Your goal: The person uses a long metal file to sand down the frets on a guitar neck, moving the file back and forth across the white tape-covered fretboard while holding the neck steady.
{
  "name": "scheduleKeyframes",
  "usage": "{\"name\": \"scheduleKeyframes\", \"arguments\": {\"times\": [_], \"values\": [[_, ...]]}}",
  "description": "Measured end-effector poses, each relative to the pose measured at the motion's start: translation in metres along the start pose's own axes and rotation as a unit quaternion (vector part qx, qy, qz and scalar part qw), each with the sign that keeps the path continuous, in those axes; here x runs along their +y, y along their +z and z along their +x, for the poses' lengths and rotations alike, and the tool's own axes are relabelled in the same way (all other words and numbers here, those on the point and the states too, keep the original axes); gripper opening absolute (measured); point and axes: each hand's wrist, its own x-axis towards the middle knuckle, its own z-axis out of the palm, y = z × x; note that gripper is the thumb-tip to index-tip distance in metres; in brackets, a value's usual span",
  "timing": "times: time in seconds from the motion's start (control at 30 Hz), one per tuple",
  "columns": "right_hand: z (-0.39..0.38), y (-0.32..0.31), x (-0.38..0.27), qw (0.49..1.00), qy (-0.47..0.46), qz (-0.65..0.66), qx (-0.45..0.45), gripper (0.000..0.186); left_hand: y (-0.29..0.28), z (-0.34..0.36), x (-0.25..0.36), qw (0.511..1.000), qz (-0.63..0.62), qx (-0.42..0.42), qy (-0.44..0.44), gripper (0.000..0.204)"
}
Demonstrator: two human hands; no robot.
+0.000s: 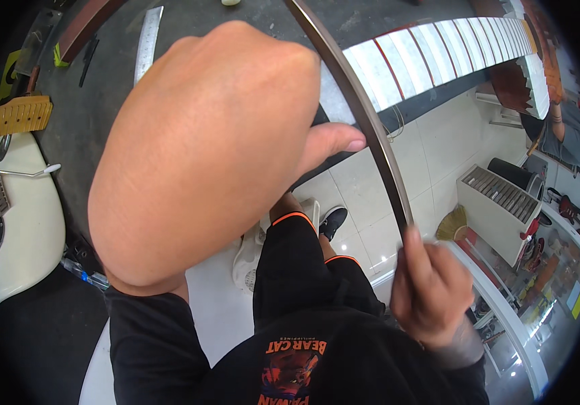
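My left hand (202,148) fills the middle of the view, close to the camera, its thumb pressed against a long, thin, curved dark strip (364,115). The strip arcs from the top of the view down to the right. My right hand (431,287) pinches its lower end between the fingers. What my left fingers hold beyond the thumb is hidden by the back of the hand.
A dark workbench (94,115) lies behind, with a white electric guitar body (13,223) at the left, a guitar neck (13,116) and a steel ruler (148,40). A fretboard with red lines (438,54) curves across the top right. White floor tiles (452,148) and a box of slats (499,202) are below.
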Motion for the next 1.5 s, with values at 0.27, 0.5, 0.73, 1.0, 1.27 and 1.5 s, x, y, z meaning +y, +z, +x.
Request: {"name": "scheduleKeyframes", "arguments": {"times": [0.27, 0.5, 0.73, 1.0, 1.27, 1.5], "values": [[-0.030, 0.002, 0.009, 1.000, -0.003, 0.008, 0.006, 0.059, 0.012, -0.005, 0.005, 0.997, -0.047, 0.067, -0.016, 0.056], [-0.046, -0.003, 0.004, 1.000, 0.007, 0.011, 0.019, 0.056, -0.002, 0.003, 0.006, 0.998, -0.063, 0.010, -0.007, 0.054], [0.044, -0.001, -0.009, 0.997, 0.068, 0.042, 0.005, 0.049, 0.007, 0.000, 0.006, 0.971, -0.219, -0.003, -0.096, 0.052], [-0.067, -0.004, 0.013, 0.996, 0.045, 0.040, 0.066, 0.057, 0.000, 0.002, 0.005, 0.999, -0.039, 0.010, 0.010, 0.049], [-0.101, 0.002, 0.019, 0.993, 0.068, 0.085, 0.041, 0.058, 0.007, 0.004, 0.034, 0.982, -0.150, -0.022, -0.110, 0.036], [-0.106, 0.008, 0.021, 0.994, 0.041, 0.089, 0.040, 0.058, 0.005, -0.001, 0.018, 0.972, -0.202, -0.042, -0.109, 0.033]]}}
